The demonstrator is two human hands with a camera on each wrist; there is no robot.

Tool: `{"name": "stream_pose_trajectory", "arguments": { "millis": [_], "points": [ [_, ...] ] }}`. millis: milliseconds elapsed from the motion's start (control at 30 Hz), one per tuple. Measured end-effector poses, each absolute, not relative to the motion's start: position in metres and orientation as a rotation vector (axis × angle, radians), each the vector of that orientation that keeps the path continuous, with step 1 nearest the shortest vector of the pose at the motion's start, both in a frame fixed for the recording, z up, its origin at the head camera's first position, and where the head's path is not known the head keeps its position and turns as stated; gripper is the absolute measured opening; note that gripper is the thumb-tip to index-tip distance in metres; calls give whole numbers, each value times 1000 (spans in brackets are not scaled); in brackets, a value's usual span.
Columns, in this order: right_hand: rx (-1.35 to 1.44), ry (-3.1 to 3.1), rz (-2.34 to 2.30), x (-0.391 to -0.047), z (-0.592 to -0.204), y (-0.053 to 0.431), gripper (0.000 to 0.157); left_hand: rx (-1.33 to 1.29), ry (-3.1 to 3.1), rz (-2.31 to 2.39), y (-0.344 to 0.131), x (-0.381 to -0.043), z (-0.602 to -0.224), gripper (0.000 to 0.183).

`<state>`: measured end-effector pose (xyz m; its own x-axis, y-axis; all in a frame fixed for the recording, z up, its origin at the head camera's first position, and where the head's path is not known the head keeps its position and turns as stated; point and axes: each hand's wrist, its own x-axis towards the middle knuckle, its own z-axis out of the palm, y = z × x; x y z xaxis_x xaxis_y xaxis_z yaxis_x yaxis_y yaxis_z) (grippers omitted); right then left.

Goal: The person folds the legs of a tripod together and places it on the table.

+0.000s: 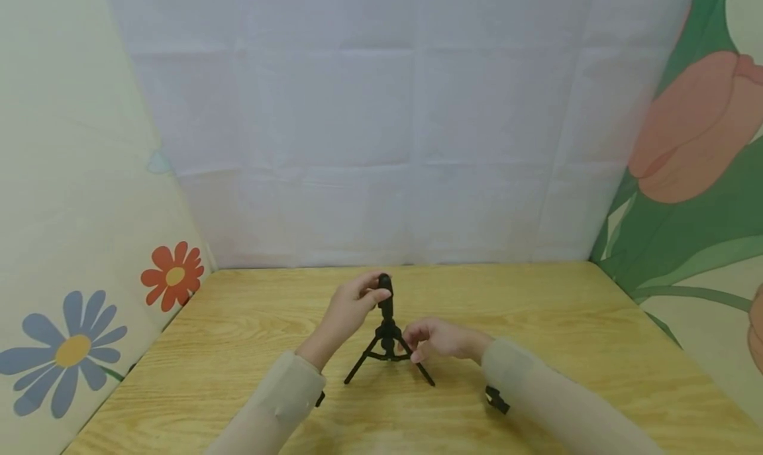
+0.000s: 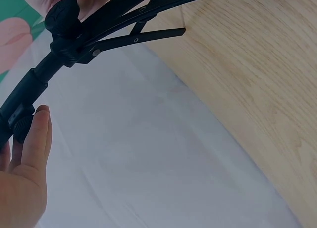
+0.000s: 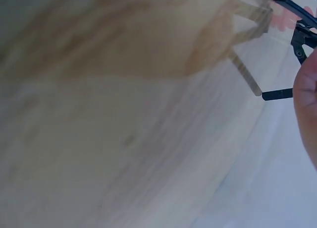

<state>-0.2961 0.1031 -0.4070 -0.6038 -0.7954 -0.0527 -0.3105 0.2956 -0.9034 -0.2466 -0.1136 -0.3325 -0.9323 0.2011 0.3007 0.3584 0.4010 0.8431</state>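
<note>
A small black tripod [image 1: 387,330] stands upright on the table with its legs spread. My left hand [image 1: 353,304] grips its upper post, thumb on the near side. In the left wrist view, fingers of that hand [image 2: 30,171] lie by a ridged knob [image 2: 22,128] on the post. Lower down, my right hand [image 1: 440,339] has curled fingers at the hub and right leg; the exact contact is partly hidden. The right wrist view catches only the edge of the right hand [image 3: 306,96], beside a tripod leg [image 3: 278,94].
The tripod is on a light wood-grain table [image 1: 238,322]. Behind it hangs a creased white cloth [image 1: 381,124]. Flower-printed panels [image 1: 77,197] flank the table on both sides. A small black object [image 1: 497,400] shows under the right sleeve.
</note>
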Motion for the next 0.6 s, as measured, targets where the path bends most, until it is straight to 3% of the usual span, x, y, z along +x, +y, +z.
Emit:
{"name": "stream_pose_trajectory", "arguments": {
  "millis": [600],
  "points": [
    [-859, 1980, -1427, -293, -407, 99, 28, -503, -2495, -1570, -114, -248, -330, 33]
  ]
}}
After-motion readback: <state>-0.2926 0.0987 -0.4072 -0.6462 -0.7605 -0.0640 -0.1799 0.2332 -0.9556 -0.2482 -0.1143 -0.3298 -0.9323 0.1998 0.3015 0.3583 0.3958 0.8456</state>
